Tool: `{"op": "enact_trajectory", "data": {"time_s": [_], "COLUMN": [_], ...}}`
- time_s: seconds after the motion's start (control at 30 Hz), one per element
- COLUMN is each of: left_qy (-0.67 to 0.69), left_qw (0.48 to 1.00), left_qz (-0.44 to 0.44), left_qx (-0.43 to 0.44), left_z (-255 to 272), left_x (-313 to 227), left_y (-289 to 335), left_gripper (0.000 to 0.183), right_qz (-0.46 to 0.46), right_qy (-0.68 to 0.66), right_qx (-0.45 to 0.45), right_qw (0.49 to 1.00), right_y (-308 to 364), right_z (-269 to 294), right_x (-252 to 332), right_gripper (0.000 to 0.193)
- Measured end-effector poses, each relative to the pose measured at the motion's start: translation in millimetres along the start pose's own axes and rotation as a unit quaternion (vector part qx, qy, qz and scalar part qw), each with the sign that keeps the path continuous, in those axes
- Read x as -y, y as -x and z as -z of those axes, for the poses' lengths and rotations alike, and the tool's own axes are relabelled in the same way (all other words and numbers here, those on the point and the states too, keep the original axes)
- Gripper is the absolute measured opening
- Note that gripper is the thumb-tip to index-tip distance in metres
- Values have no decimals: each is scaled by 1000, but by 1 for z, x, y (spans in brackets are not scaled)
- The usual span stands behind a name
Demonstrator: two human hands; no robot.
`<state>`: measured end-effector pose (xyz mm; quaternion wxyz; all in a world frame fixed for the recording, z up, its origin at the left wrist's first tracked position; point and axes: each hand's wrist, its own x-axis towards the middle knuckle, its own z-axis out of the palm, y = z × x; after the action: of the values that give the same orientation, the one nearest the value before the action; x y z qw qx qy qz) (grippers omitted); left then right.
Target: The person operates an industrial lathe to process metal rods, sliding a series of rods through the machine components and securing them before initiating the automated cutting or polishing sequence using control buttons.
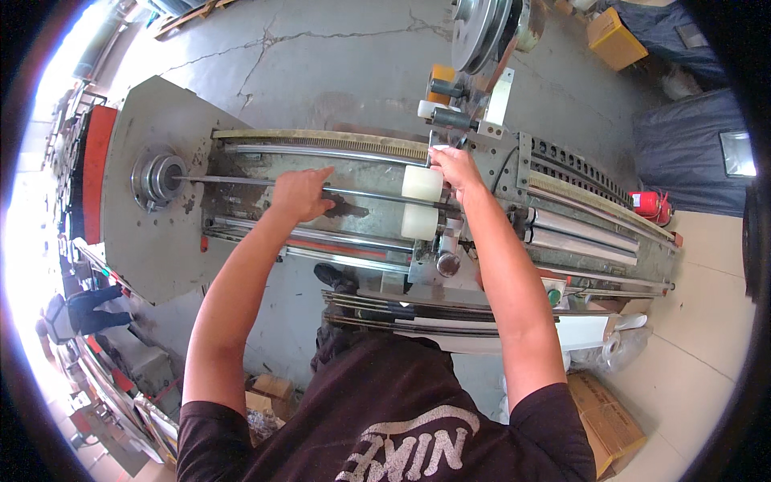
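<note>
My left hand (301, 194) is over a thin steel rod (241, 181) of a long grey machine, its index finger stretched out and thumb apart, holding nothing visible. The rod runs from a round metal chuck (157, 178) at the left end to two white rollers (422, 184), crossing between them. My right hand (458, 170) is beside the upper roller, fingers closed at a small metal bracket (434, 140); what they grip, if anything, is hidden. Below the lower roller a dark round knob (447, 264) sticks out toward me.
Toothed rack (321, 139) and guide rails (321, 234) run along the machine bed. A large metal wheel (480, 36) stands beyond the carriage. Nearer me lie several long dark rods (361, 304). At right are two silver rollers (586, 235), a fire extinguisher (649, 207) and a cardboard box (608, 422).
</note>
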<state>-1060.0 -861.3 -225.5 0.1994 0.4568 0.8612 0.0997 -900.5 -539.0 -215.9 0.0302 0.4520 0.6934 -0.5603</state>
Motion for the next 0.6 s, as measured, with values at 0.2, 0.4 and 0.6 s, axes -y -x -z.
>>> {"op": "enact_trajectory", "data": {"time_s": [0.2,0.4,0.6], "left_qy": [14,24,25], "left_qw": [1000,995,987], "left_qz": [-25,-94,-149], "left_qx": [6,-25,-52], "left_z": [-1,-14,-27], "left_x": [-62,-110,-137], "left_y": [-8,-18,-24], "left_gripper": [72,56,46], "right_qz": [49,55,50], "right_qy": [84,143,134], "right_qx": [-18,-63,-72], "right_qw": [995,986,987], "right_y": [-15,-16,-3], "right_z": [-7,-8,14], "right_x": [-9,-10,-3], "right_gripper": [48,68,41]}}
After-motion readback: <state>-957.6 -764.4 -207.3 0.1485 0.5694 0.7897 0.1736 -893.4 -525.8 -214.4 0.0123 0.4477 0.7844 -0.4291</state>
